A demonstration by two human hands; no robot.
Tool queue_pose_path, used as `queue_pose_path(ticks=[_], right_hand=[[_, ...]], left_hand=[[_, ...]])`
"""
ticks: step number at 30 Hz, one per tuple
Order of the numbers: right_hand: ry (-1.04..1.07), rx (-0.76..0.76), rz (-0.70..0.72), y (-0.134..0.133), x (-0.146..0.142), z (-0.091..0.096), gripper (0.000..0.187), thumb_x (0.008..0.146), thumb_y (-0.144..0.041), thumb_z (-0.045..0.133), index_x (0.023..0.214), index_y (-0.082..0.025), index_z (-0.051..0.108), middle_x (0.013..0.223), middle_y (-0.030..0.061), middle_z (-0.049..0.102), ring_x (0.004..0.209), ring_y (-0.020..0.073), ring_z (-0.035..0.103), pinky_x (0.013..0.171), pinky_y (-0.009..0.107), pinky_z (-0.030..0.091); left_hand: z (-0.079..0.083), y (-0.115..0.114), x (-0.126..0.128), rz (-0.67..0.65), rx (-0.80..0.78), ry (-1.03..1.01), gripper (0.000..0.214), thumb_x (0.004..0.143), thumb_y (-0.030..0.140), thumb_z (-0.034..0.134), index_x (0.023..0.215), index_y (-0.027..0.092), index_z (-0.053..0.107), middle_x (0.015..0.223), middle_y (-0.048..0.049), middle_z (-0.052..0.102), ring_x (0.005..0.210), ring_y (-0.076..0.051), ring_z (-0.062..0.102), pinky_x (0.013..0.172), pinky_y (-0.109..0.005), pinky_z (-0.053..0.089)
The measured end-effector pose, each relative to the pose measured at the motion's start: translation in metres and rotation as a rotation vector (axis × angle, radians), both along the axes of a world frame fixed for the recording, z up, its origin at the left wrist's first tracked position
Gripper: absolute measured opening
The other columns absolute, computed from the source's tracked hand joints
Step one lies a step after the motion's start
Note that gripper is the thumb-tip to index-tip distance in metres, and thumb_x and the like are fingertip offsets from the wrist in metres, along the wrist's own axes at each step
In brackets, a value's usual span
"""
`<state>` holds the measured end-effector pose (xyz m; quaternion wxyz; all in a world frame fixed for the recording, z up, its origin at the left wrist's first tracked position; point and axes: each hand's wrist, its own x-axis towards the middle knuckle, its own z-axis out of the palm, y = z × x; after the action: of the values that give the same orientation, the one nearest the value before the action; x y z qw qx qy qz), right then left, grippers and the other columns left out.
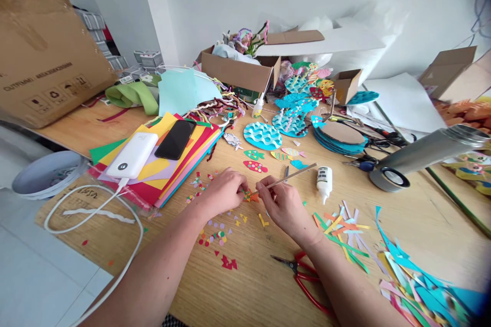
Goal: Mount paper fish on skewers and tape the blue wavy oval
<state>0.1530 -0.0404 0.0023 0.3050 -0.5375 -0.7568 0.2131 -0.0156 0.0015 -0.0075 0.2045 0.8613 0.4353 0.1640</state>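
Note:
Between the fingers of my right hand [286, 209] is a thin wooden stick [295, 176], slanting up to the right; its lower tip points at a small orange paper piece [252, 197]. My left hand [226, 190] is closed at the left edge of that piece, its fingertips bunched together; whether they pinch it is hidden. Just beyond my hands lie paper fish, among them a red spotted one [255, 166], a green one [253, 155] and a striped one [282, 156]. A white glue bottle [324, 183] lies to the right of my right hand.
Red-handled scissors [307, 276] lie beside my right forearm. Paper strips [345, 230] and dots [215, 237] are scattered around. Coloured sheets [203, 148] hold a power bank [132, 156] and a phone [176, 140]. A metal flask [429, 150] and blue wave-patterned discs [263, 136] stand farther back.

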Motion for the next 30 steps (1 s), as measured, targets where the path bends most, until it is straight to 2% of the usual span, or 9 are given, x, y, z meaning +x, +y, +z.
queue_pose_path(ticks=[30], right_hand=[[-0.038,0.052,-0.012,-0.0009,-0.0022,-0.0013,0.035,0.094,-0.030,0.040,0.060,-0.021,0.042,0.066,0.0022,0.059,0.054,0.0118,0.054,0.054,0.023,0.034]], left_hand=[[0.0022,-0.0014,-0.0005,0.012,-0.011,0.013,0.014,0.071,0.009,0.055,0.074,0.018,0.066,0.074,-0.0031,0.066,0.081,-0.019,0.057,0.071,-0.027,0.043]])
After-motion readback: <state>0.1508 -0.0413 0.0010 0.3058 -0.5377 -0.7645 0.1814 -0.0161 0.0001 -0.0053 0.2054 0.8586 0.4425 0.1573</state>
